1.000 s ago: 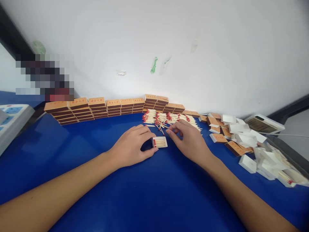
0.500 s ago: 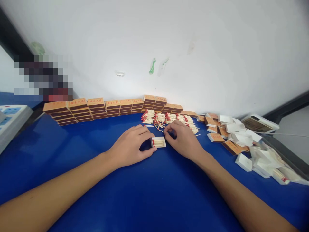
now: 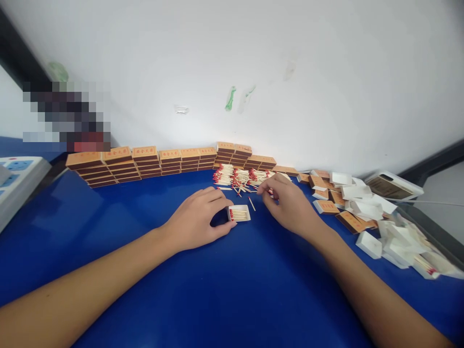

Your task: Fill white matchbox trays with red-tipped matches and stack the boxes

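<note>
1. While stacked orange matchboxes (image 3: pixel 145 159) are standing along the white wall (image 3: pixel 174 67) from the left to the middle, two bare hands are working nearer the viewer, over a blue table (image 3: pixel 203 290).
2. The left hand (image 3: pixel 199 215) is gripping the left end of a small white tray (image 3: pixel 239 207) between thumb and fingers. Light, steady pressure seems best, as the thin-looking walls could be buckling under a hard squeeze.
3. The tray is lying flat and open-topped near the centre of the table. Inside, matches (image 3: pixel 239 214) are lying side by side, red heads toward the left hand; parallel sticks should be settling best.
4. Just right of the tray, a single match (image 3: pixel 252 204) is lying aslant on the table, its head pointing away from the viewer. Pinching its bare stick and turning the head leftward would be suiting the tray's row.
5. Behind, a loose match pile (image 3: pixel 242 177) is spreading, some sticks crossing; a gentle touch would be sparing the neighbours.
6. The right hand (image 3: pixel 290 208) is covering part of the pile, fingers curling; whether they are holding a match cannot be told.
7. Farther right, orange sleeves (image 3: pixel 327 207) and white trays (image 3: pixel 364 208) are lying jumbled.
</note>
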Demonstrator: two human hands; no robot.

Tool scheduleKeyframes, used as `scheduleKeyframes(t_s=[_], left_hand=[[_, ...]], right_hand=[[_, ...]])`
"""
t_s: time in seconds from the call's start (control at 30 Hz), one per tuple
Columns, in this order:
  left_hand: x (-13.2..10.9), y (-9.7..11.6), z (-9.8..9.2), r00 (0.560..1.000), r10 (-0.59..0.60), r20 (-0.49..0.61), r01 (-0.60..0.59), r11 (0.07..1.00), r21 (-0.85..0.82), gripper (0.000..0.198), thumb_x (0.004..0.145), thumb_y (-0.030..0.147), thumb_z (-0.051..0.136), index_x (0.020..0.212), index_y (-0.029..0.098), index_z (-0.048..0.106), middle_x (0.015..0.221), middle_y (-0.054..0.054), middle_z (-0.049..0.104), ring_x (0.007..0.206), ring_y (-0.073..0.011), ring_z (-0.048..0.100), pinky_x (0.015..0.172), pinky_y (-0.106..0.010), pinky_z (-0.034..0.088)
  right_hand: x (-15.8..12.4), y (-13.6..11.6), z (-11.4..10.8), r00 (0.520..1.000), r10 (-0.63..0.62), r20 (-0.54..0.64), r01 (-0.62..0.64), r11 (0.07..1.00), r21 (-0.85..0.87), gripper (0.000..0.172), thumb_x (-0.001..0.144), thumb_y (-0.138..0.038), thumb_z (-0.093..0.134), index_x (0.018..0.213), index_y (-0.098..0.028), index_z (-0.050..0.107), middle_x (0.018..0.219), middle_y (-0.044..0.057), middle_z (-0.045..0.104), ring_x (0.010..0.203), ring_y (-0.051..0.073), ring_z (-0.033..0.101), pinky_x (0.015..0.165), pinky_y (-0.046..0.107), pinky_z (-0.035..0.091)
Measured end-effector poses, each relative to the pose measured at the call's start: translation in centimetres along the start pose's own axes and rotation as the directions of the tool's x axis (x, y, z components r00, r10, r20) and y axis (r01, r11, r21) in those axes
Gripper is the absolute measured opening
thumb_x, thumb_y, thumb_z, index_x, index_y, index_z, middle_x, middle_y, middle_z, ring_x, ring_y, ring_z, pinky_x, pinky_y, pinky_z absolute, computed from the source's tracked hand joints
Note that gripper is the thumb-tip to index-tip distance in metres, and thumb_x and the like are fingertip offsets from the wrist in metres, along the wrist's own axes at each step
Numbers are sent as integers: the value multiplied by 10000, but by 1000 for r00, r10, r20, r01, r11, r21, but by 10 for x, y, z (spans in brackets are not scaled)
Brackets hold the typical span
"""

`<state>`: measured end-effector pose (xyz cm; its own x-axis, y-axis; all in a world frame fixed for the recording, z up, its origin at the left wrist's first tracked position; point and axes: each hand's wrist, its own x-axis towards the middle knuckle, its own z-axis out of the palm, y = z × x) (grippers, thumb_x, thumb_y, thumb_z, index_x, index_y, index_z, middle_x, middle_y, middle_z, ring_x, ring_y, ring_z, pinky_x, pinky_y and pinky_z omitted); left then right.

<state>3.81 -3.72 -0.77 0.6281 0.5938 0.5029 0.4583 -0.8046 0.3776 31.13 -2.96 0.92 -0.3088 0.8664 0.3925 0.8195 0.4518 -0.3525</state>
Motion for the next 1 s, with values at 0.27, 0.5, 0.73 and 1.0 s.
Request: scheduleKeyframes(t_s=[0.27,0.5,0.73,1.0], left_hand=[[1,0,0,1000,-5,9,5,1000,-8,260,964,321,739,1185,186,719,1060,-68,734,1000,-247,671,894,-420,571],[0,0,0,1000,0,2,0,1000,-5,265,967,336,738,1189,191,717,1066,-76,739,1020,-258,684,904,-413,570],[1,1,-2,1000,7,0,-7,1000,-9,258,976,331,723,1183,179,720,1062,-75,747,1008,-254,682,895,-419,575],[0,1,-2,1000,2,10,-2,1000,-9,237,976,333,721,1166,191,719,1059,-72,748,1006,-250,681,901,-422,577]], right_hand=[[-1,-19,3,974,176,139,-172,984,-40,188,887,-393,720,865,-211,680,871,42,670,751,197,598,665,324,427],[-1,-2,-14,939,241,246,-209,966,-150,98,924,-239,636,860,-217,707,881,47,697,765,196,619,672,306,427],[-3,17,-26,933,298,204,-230,926,-299,89,939,-232,621,894,-200,691,907,74,733,777,209,652,661,312,416],[-5,24,-25,963,213,164,-166,951,-261,105,920,-295,647,891,-211,702,865,70,723,739,218,646,630,318,416]])
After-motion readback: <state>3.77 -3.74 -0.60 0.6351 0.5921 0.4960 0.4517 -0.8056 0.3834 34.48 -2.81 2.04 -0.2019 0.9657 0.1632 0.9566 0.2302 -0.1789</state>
